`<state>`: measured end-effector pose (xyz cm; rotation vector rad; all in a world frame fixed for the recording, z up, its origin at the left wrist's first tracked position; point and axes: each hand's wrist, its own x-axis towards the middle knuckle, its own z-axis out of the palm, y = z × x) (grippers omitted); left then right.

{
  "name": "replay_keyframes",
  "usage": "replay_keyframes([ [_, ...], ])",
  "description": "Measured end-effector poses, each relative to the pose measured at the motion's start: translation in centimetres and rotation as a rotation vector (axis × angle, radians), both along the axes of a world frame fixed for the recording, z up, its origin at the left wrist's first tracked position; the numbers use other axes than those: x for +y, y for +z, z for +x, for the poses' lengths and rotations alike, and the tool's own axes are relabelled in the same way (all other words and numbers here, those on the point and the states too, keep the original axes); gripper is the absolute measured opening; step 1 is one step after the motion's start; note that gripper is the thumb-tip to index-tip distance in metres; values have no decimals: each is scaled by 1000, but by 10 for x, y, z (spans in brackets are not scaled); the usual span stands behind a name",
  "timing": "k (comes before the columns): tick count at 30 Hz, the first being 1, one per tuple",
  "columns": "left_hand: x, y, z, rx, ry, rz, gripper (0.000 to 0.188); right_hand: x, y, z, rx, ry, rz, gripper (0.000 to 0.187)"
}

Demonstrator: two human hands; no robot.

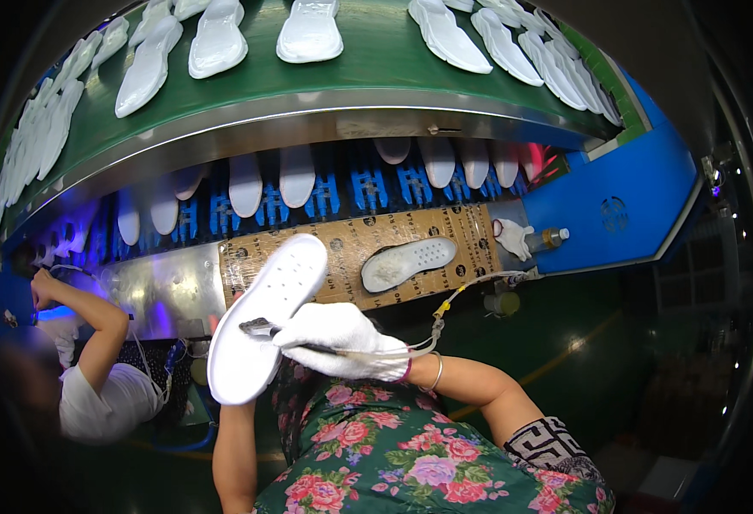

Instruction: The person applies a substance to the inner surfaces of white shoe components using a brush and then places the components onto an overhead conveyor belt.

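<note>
A white shoe sole point(267, 313) is held up at a slant in front of me, its upper part dotted with small holes. My left hand is behind the sole and mostly hidden; its forearm point(235, 454) rises to the sole's lower end. On my right hand point(335, 341) is a white glove, and its fingers are closed around a dark-bristled brush point(259, 326). The bristles are against the sole's middle, or just over it. A clear tube point(424, 349) runs from the brush past my right wrist. Beyond the glove, another greyish-white sole point(409, 262) lies on cardboard.
Brown cardboard point(351, 236) covers part of the metal bench point(167, 287). A green conveyor point(376, 77) with several white soles crosses above blue holders point(368, 188) on a lower line. At right are a crumpled white cloth point(512, 238) and a blue panel point(616, 206). A co-worker point(107, 394) sits left.
</note>
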<state>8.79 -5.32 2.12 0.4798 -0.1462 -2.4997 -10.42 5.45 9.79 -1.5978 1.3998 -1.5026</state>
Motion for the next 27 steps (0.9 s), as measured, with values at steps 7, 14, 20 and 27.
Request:
replay_keyframes([
  [7, 24, -12, -22, 257, 84, -108, 102, -2, 21, 1, 15, -69, -52, 22],
  [14, 26, 8, -52, 275, 181, -60, 100, -14, 31, -11, 84, -198, -127, 19],
  [20, 41, 20, -59, -98, 162, -156, 102, -34, 47, -11, 185, -204, -183, 26],
  [27, 52, 9, -60, -89, 14, -87, 99, -26, 21, -13, 303, -84, 7, 47],
])
